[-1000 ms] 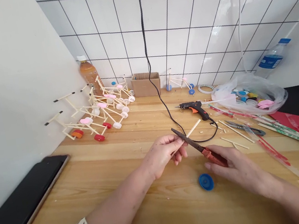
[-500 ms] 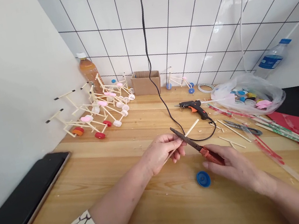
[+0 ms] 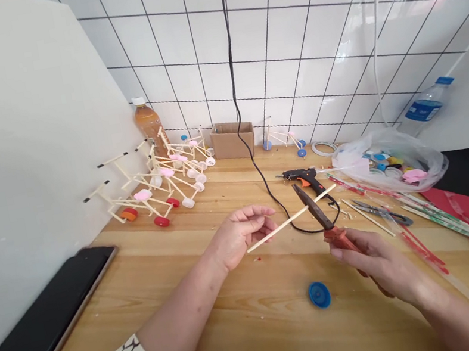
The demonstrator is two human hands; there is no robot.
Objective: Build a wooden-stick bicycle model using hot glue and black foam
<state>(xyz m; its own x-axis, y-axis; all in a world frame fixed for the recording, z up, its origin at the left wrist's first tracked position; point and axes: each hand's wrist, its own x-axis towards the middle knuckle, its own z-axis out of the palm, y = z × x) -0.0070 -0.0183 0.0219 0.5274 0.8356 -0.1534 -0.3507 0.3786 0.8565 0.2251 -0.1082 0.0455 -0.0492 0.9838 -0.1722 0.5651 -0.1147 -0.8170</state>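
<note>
My right hand is wrapped round the red handles of a pair of long-nose pliers. The plier jaws cross a thin wooden stick and seem to clamp it right of its middle. On the left, my left hand has its fingers loosely curled and apart. The stick's left part passes in front of those fingertips; whether they touch it I cannot tell. Below the pliers a blue bottle cap lies hollow side up on the wooden table.
Stick models with cap wheels stand at the back left, near a tea bottle. A glue gun lies behind the pliers. Rightward are scissors, a bag of caps and a water bottle. A black phone-like slab lies left.
My left hand has loosened its grip on the stick and its fingers have parted. The pliers and stick have shifted right, and more of the stick shows. The view has tilted up slightly.
</note>
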